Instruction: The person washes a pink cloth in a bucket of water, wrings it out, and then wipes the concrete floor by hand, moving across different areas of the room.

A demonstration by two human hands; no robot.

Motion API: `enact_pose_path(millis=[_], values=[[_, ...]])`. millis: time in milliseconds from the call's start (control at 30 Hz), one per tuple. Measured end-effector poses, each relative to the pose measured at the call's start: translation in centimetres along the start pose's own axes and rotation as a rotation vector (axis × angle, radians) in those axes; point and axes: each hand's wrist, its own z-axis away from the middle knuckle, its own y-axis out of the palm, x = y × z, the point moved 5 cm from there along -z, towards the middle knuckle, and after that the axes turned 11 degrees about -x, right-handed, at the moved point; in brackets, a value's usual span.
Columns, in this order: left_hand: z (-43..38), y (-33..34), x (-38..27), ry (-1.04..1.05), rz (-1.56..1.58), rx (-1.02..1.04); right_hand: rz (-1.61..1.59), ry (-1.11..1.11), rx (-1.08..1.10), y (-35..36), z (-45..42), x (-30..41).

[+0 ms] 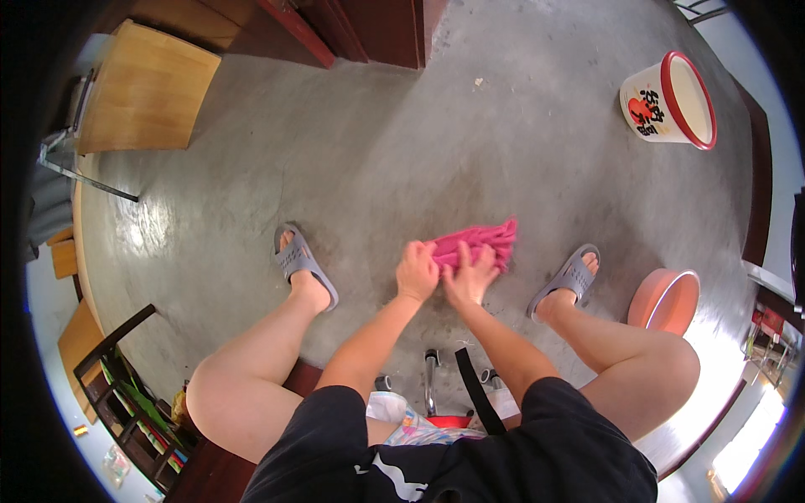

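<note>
A bunched pink cloth (475,239) with a creased, gathered far end is in front of me, between my feet. My left hand (417,270) is closed around its left end, the fingers curled into a fist. My right hand (470,273) lies against the near side of the cloth with its fingers spread and slightly blurred. Whether those fingers grip the fabric is not clear. Both hands are side by side over the grey concrete floor (377,157); the gap between cloth and floor cannot be judged.
Grey slippers are on my feet, the left slipper (306,264) and the right slipper (566,280). An orange basin (644,298) sits beyond my right leg. Farther right is a white bucket (641,107) with a red rim and writing. A wooden panel (151,91) stands far left.
</note>
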Motion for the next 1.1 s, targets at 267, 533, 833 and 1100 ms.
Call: enact_pose_path(millis=[267,533,833,1100], values=[[-14.4,-1.1,4.2,-0.150,-0.393,-0.061,0.006,-0.696,0.105,5.4,-17.2,8.7],[-17.5,1.5,1.9,-0.342,-0.647,0.513,0.163,0.212,-0.359,-0.8,-18.8,-13.9],[-16.3,2.8,4.2,-0.328,-0.660,0.475,-0.203,-0.285,0.064,4.8,-15.3,6.0],[-17.8,2.2,1.4,-0.319,-0.728,0.579,-0.118,-0.637,-0.111,7.2,-35.5,9.1]])
